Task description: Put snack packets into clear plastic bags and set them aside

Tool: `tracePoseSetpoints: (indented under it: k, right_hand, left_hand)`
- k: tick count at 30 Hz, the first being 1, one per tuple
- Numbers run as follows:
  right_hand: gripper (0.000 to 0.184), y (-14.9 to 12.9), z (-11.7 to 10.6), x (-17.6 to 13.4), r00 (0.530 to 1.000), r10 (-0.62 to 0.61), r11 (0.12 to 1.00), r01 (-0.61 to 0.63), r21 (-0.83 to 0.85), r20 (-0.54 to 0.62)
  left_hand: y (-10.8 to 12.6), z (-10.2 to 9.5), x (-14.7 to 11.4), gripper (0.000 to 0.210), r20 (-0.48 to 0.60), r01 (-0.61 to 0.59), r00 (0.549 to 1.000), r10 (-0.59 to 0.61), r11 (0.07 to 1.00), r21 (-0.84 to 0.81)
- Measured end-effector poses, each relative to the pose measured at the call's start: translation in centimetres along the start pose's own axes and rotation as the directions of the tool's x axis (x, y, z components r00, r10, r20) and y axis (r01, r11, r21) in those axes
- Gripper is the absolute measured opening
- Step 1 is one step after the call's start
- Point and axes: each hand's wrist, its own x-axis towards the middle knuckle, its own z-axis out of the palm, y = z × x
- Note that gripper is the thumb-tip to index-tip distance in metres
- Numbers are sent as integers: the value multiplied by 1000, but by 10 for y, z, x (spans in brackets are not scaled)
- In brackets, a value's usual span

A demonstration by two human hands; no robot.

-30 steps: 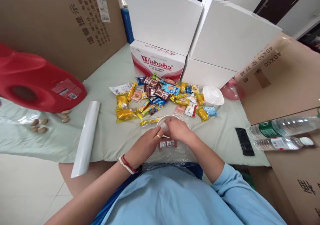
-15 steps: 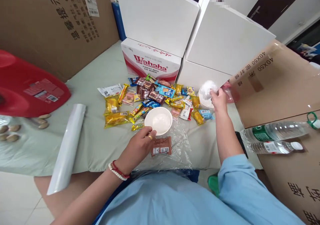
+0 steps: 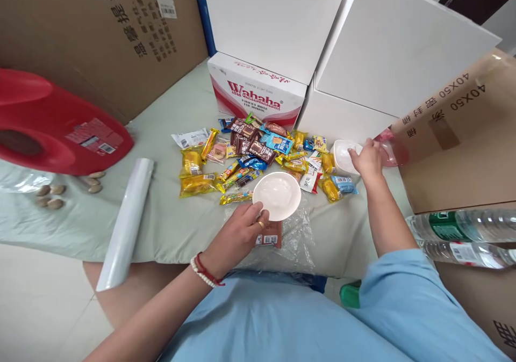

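My left hand (image 3: 244, 227) pinches the near left rim of a round white bowl (image 3: 278, 193), held slightly tilted above the table's front part. Partly beneath the bowl lies a brown packaged snack (image 3: 271, 235) on a crumpled clear plastic sheet (image 3: 300, 244). At the right, my right hand (image 3: 368, 160) is at a squarish white container (image 3: 344, 157), its thumb over the inside and its fingers around the right rim. Something whitish and translucent shows inside that container. Between and behind my hands spreads a pile of wrapped snacks (image 3: 258, 150), with brown, yellow and blue packets.
A white Wahaha box (image 3: 258, 94) and white panels (image 3: 274, 23) stand behind the snacks. To the left are a white roll (image 3: 127, 225), a red jug (image 3: 60, 120) and several brown oval pieces (image 3: 50, 195). Water bottles (image 3: 463, 226) lie by a cardboard box (image 3: 447, 136) at right.
The white fluffy wad seen in my right hand no longer shows there; that hand sits at the container's right rim. The round bowl has risen slightly toward me. The view has shifted.
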Motion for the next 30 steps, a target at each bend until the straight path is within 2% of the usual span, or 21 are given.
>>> tracePoseSetpoints:
  k: [1, 2, 3, 4, 5, 6, 7, 9, 11, 13, 15, 16, 17, 18, 19, 21, 22, 23, 24, 26, 30]
  right_hand:
    - [60, -5, -9, -21, 989, -130, 990, 134, 45, -74]
    - [53, -12, -17, -44, 959, -265, 955, 275, 111, -96]
    - [46, -22, -22, -68, 909, -415, 891, 415, 188, -37]
    - [42, -35, -24, -92, 815, -574, 801, 538, 264, 81]
    - [39, -48, -22, -113, 675, -703, 707, 630, 319, 225]
    - [37, -61, -17, -130, 567, -750, 660, 677, 325, 342]
    - [36, -74, -9, -143, 533, -728, 669, 691, 274, 432]
    - [32, -92, 11, -158, 515, -639, 701, 695, 158, 571]
    - [31, -100, 26, -164, 503, -591, 707, 699, 106, 630]
    - [32, -99, 31, -168, 470, -611, 690, 711, 137, 637]
    - [34, -90, 23, -168, 484, -668, 684, 699, 210, 565]
    - [34, -83, 15, -164, 515, -703, 683, 682, 262, 491]
    - [34, -75, 6, -156, 569, -723, 687, 655, 315, 392]
    - [34, -65, -3, -144, 644, -714, 697, 620, 361, 275]
    - [35, -53, -10, -127, 726, -668, 718, 574, 393, 161]
    - [39, -27, -16, -82, 893, -451, 822, 420, 384, -9]
    - [40, -13, -15, -58, 944, -326, 881, 321, 348, -46]
    - [41, 0, -10, -34, 978, -207, 934, 206, 293, -28]
    - [41, 12, -1, -12, 994, -99, 971, 87, 221, 43]
    - [40, 29, 21, 20, 994, 18, 986, -36, 160, 111]
    - [34, 43, 62, 47, 976, 133, 985, -149, 82, 172]
  left_hand:
    - [1, 2, 3, 26, 43, 10, 999, -10, 1000, -10]
    - [3, 5, 7, 25, 91, 18, 996, -16, 1000, -18]
    - [5, 7, 11, 24, 140, 19, 990, -15, 999, -27]
    - [8, 10, 16, 22, 194, 14, 981, -5, 999, -43]
    - [11, 12, 21, 20, 247, 4, 969, 12, 998, -65]
    - [15, 14, 25, 19, 294, -7, 955, 33, 996, -88]
    - [19, 16, 30, 19, 332, -18, 942, 53, 994, -107]
    - [26, 19, 35, 18, 380, -29, 922, 74, 992, -124]
    - [28, 22, 35, 14, 387, -24, 920, 66, 993, -111]
    - [25, 23, 30, 13, 374, -10, 926, 51, 994, -111]
    - [19, 25, 24, 14, 334, 18, 942, 17, 995, -99]
    - [15, 26, 22, 14, 306, 35, 952, -7, 996, -86]
    - [11, 27, 19, 14, 273, 50, 961, -29, 996, -69]
    - [8, 28, 18, 15, 238, 63, 970, -49, 997, -51]
    - [5, 30, 17, 16, 205, 70, 977, -60, 997, -38]
    - [3, 32, 16, 18, 156, 61, 986, -56, 998, -27]
    - [4, 32, 17, 19, 140, 52, 989, -48, 998, -26]
    - [5, 33, 17, 18, 130, 44, 991, -41, 999, -27]
    - [6, 33, 17, 18, 126, 39, 991, -35, 999, -30]
    - [10, 32, 16, 19, 128, 40, 991, -35, 999, -37]
    - [13, 30, 14, 20, 143, 61, 988, -56, 998, -29]
